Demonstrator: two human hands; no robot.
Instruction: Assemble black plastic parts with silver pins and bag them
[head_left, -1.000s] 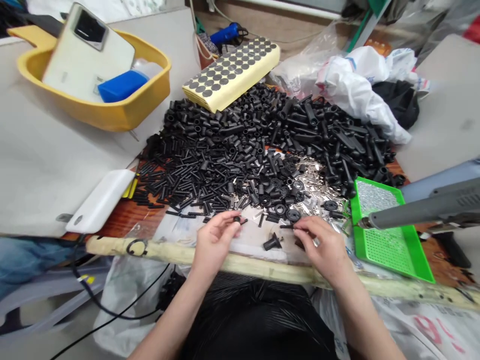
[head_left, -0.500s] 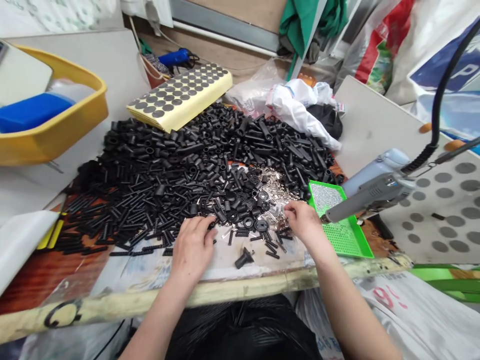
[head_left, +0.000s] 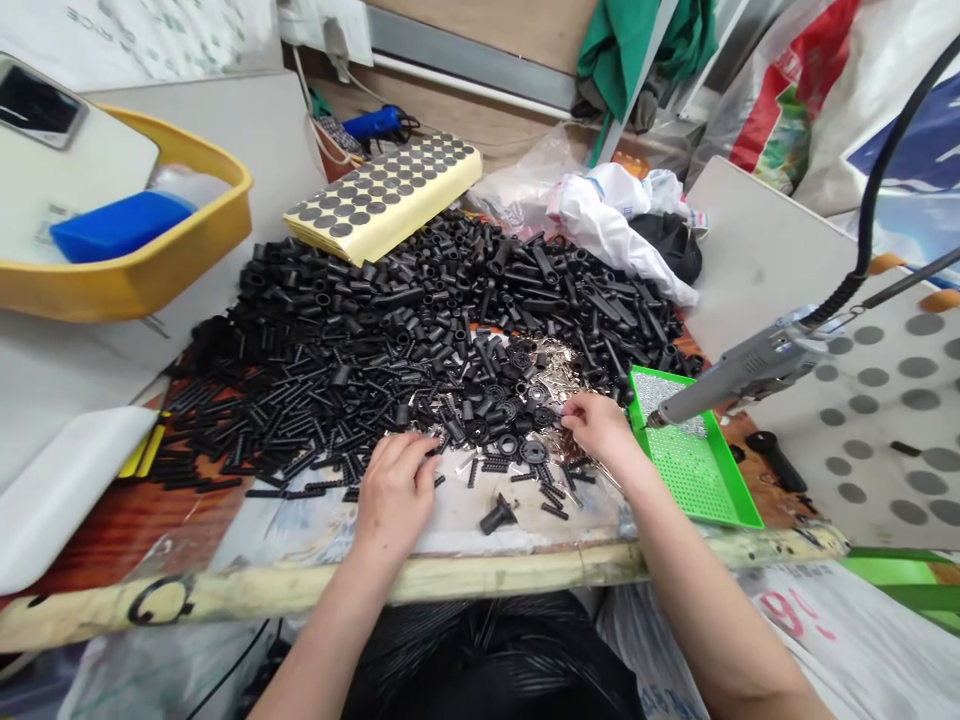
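Observation:
My left hand (head_left: pixel 396 490) rests at the near edge of the heap, fingers curled together with the thumb close. A dark bit shows at its fingertips, too small to name. My right hand (head_left: pixel 600 428) has thumb and forefinger pinched at the edge of a pile of shiny metal pieces (head_left: pixel 559 365); what they hold is hidden. Between the hands lie round black discs (head_left: pixel 533 453), short ridged black rods (head_left: pixel 553 493) and small black tubes. A flanged black plastic part (head_left: pixel 498 514) lies alone on the pale sheet nearer me.
A large heap of black plastic parts (head_left: pixel 360 330) covers the table. A green tray (head_left: pixel 724 490) of small silvery pieces stands right, below a hanging electric screwdriver (head_left: pixel 739 375). Sheets of round dark stickers (head_left: pixel 386 200) lie behind; a yellow bin (head_left: pixel 187 255) is left.
The view has shifted, so the table appears farther right. My right hand has moved a little left and away from me, toward the discs and metal pieces. My left hand stays nearly in place.

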